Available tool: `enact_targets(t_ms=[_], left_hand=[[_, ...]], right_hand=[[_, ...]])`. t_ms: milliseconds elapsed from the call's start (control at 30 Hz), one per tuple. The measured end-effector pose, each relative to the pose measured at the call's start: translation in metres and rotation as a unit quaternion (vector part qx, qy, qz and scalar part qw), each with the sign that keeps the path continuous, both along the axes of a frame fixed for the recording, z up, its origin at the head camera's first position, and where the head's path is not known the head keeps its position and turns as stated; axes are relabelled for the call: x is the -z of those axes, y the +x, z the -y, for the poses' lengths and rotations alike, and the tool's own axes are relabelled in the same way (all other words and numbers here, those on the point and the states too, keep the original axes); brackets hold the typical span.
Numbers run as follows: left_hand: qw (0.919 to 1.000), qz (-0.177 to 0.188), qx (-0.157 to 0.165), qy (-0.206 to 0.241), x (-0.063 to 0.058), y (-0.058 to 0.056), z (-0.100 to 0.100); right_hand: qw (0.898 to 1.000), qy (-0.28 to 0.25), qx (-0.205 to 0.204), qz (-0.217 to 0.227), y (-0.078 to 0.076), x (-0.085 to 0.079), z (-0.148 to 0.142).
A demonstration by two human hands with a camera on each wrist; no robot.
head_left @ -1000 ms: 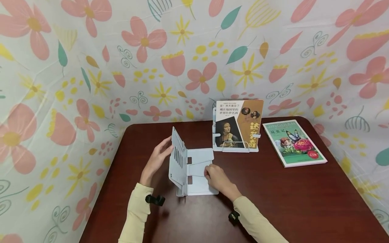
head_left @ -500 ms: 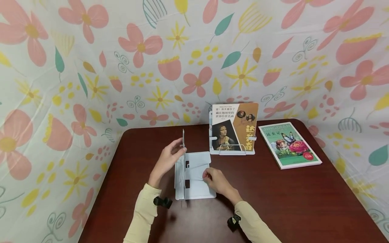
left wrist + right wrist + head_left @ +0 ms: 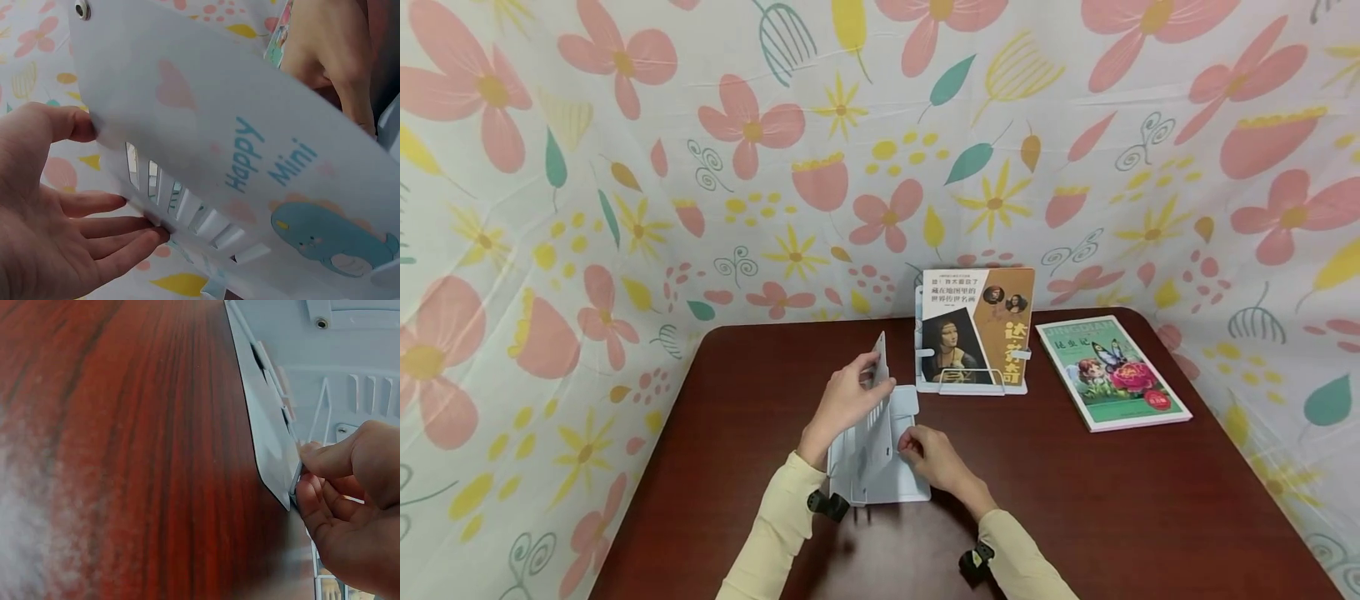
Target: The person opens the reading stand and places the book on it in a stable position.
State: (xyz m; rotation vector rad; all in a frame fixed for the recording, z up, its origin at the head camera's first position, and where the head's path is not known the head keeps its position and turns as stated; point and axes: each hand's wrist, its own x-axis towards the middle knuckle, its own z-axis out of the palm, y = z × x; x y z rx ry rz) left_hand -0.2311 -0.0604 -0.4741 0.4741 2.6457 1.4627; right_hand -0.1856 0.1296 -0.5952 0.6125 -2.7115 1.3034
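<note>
A pale blue folding book stand stands partly folded on the table, its slotted panel raised over the flat base. My left hand grips the panel's top edge between thumb and fingers. Printed on that panel are "Happy Mini" and a blue cartoon animal, as the left wrist view shows. At the base's right side, my right hand pinches a thin wire support between thumb and forefinger. The right wrist view shows the pinch beside the base's edge. Part of the base is hidden behind the panel.
Behind, a second stand holds an upright book with a portrait cover. A green book lies flat at the right on the dark red-brown table. A flowered cloth hangs along the table's back.
My left hand has swung the panel rightward, from leaning left through upright to tilting over the base. The right hand has kept its pinch at the base's right side.
</note>
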Motion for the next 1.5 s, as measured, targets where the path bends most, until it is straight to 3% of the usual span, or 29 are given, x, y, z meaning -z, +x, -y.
enact_targets(t_ms=[233, 400, 467, 533, 667, 833, 1500], left_hand=[[0.9995, 0.018, 0.021, 0.014, 0.006, -0.003, 0.002], [0.9991, -0.007, 0.007, 0.041, 0.014, -0.029, 0.007], [0.9986, -0.010, -0.010, 0.051, 0.018, -0.040, 0.009], [0.9981, -0.006, -0.026, 0.055, 0.022, -0.050, 0.011], [0.9977, -0.003, -0.038, 0.057, 0.029, -0.059, 0.014], [0.9975, -0.010, -0.030, 0.064, 0.032, -0.061, 0.015], [0.9982, 0.004, -0.024, 0.056, 0.032, -0.062, 0.022]], right_hand=[[0.999, -0.024, 0.002, 0.035, 0.008, -0.008, -0.005], [0.989, -0.105, -0.090, 0.055, 0.028, -0.044, -0.002], [0.982, -0.121, -0.134, 0.052, 0.037, -0.058, 0.003], [0.981, -0.118, -0.150, 0.037, 0.044, -0.068, 0.010], [0.988, -0.104, -0.111, 0.013, 0.052, -0.075, 0.023], [0.993, -0.104, -0.064, -0.001, 0.055, -0.073, 0.027], [0.993, -0.112, -0.048, 0.011, 0.057, -0.068, 0.025]])
